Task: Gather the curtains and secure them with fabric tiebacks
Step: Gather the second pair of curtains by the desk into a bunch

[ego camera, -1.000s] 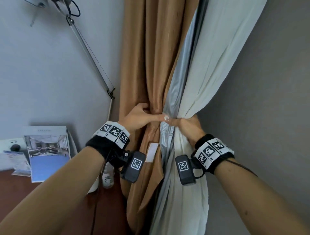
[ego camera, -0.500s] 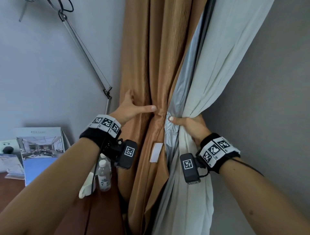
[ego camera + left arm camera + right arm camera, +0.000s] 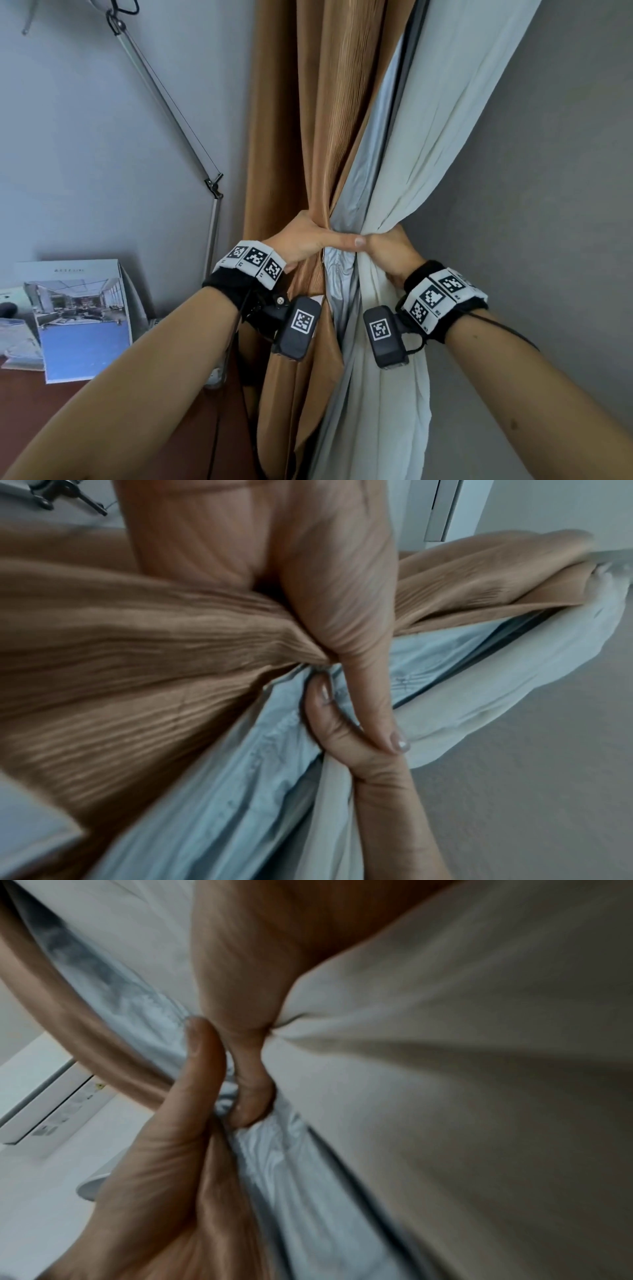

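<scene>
My left hand (image 3: 301,240) wraps the tan curtain (image 3: 308,120) from the left, its thumb stretched across the grey lining (image 3: 342,284). My right hand (image 3: 387,253) curls around the white curtain (image 3: 445,120) from the right — the two hands touch at the front, cinching all the fabric into one narrow waist. The bundle hangs in the corner between two grey walls, beside a lamp arm (image 3: 168,113) and a booklet (image 3: 80,318) on the brown desk (image 3: 30,411).

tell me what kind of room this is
Probably a hotel room or an office corner. Floor-length curtains, a brown curtain over a white lining, hang beside a wooden desk holding a printed brochure and a jointed desk lamp.
</scene>
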A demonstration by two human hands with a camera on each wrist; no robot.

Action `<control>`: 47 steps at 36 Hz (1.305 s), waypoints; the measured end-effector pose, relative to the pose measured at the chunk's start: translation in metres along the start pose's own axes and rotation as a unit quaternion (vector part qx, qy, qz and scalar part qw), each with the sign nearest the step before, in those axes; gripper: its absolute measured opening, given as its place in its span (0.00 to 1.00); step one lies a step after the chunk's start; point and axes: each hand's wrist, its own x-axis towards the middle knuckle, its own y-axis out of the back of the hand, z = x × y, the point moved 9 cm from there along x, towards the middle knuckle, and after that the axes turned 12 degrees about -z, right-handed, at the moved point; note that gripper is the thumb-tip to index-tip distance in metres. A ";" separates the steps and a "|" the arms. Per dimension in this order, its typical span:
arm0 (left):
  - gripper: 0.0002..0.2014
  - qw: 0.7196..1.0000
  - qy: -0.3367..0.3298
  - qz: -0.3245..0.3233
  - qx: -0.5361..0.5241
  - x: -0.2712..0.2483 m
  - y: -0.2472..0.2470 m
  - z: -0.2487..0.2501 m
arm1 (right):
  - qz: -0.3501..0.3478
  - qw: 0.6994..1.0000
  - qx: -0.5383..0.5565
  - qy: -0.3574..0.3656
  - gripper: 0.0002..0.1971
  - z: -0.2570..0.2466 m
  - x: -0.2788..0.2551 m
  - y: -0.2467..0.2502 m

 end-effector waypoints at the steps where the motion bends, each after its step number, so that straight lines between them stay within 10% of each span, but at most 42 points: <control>1: 0.18 1.000 0.003 -0.001 -0.001 0.000 -0.001 0.000 | 0.000 1.000 -0.002 -0.008 0.22 0.000 -0.001 0.001; 14: 0.55 0.976 0.134 0.038 0.167 -0.011 0.018 -0.015 | 0.033 0.994 0.102 0.015 0.23 0.002 -0.019 0.024; 20: 0.58 0.983 0.114 0.103 0.096 -0.015 0.054 -0.007 | 0.011 0.993 0.113 0.011 0.23 0.003 -0.021 0.026; 26: 0.94 0.996 0.070 0.004 -0.055 0.008 0.025 -0.003 | -0.001 0.993 0.118 0.003 0.25 0.003 -0.022 0.022; 36: 0.10 0.997 0.029 -0.051 0.056 0.014 -0.003 -0.007 | 0.086 0.993 0.079 -0.020 0.26 0.014 -0.004 0.028; 47: 0.29 0.996 0.039 0.031 0.079 0.006 0.002 -0.014 | 0.020 0.996 0.085 -0.024 0.27 0.008 -0.003 0.000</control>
